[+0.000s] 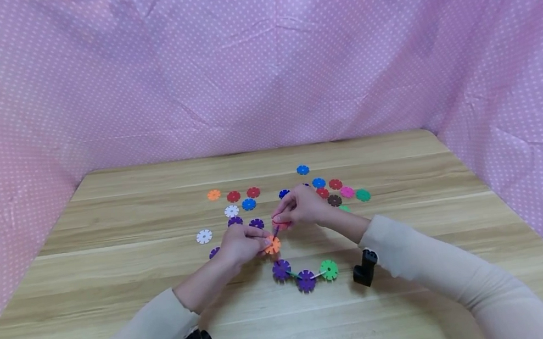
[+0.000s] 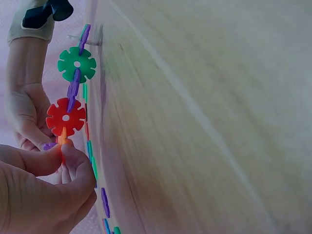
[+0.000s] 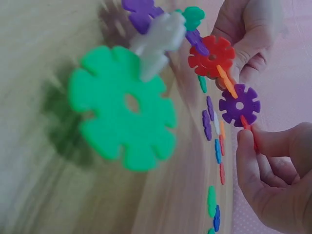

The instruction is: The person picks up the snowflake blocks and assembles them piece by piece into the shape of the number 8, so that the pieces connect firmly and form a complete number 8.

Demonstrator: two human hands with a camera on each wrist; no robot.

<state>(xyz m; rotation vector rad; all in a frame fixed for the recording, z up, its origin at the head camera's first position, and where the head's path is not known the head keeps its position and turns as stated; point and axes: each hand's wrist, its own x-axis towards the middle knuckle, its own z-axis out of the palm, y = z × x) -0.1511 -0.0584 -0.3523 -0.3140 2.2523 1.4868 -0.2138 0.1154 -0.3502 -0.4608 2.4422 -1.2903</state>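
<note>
A chain of slotted flower-shaped plastic discs hangs between both hands and sags toward the table. My left hand pinches an orange disc in the chain between thumb and finger. My right hand pinches the edge of a red disc, which meets the slot side of a purple disc. That purple disc joins the orange one. Beyond the orange follow a red disc, a purple disc and a green disc. A white disc and a light green disc form the far end.
Loose discs lie flat behind the hands, among them a white disc, an orange disc, a blue disc and a brown disc. Pink dotted cloth surrounds the wooden table. Black cameras hang from the wrists.
</note>
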